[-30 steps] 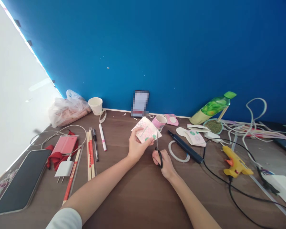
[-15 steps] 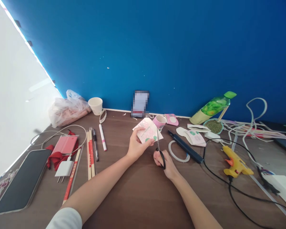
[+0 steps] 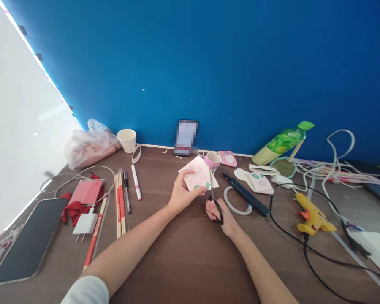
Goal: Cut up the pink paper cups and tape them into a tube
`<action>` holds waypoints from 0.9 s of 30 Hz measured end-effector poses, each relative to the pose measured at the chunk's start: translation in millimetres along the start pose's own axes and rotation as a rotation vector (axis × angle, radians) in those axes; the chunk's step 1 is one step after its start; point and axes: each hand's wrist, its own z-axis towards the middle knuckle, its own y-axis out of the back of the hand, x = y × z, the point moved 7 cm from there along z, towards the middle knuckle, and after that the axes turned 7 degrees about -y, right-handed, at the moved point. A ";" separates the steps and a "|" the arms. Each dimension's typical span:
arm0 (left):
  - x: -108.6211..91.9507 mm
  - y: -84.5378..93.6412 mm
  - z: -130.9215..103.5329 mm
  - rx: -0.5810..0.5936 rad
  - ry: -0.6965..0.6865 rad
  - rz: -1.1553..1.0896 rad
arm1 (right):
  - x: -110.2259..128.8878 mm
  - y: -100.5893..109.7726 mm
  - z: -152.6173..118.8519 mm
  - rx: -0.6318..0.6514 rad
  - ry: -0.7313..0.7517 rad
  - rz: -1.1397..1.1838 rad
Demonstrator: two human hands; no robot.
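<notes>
My left hand (image 3: 184, 189) pinches a piece of printed paper (image 3: 198, 174), pale pink with green spots, that looks cut from a paper cup. Fingers lie on its left side and the thumb along its lower edge. Black-handled scissors (image 3: 219, 211) are in my right hand (image 3: 223, 215), their blades pointing up and away from me at the paper's right edge. A narrow flap stands out on the right of the blades. Just behind the paper is a pink paper cup (image 3: 213, 160), partly covered by it.
A white cup (image 3: 126, 139), a marker (image 3: 136, 181) and chopsticks (image 3: 120, 207) lie left. A propped phone (image 3: 186, 137) leans on the blue wall. To the right are a dark bar-shaped tool (image 3: 247, 195), a tape ring (image 3: 229, 202), cup scraps (image 3: 260, 183), a yellow glue gun (image 3: 313, 215) and trailing cables.
Both hands have shifted slightly to the right with the paper and scissors. The paper is turned a little, and the blades still meet its right side.
</notes>
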 end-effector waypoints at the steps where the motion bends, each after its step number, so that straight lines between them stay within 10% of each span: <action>1: 0.3 -0.4 -0.3 0.008 0.004 0.002 | 0.6 1.1 -0.3 0.002 -0.002 -0.012; 27: 6.3 -5.5 -2.4 0.119 0.090 -0.020 | -6.6 9.7 -2.7 0.019 -0.013 -0.105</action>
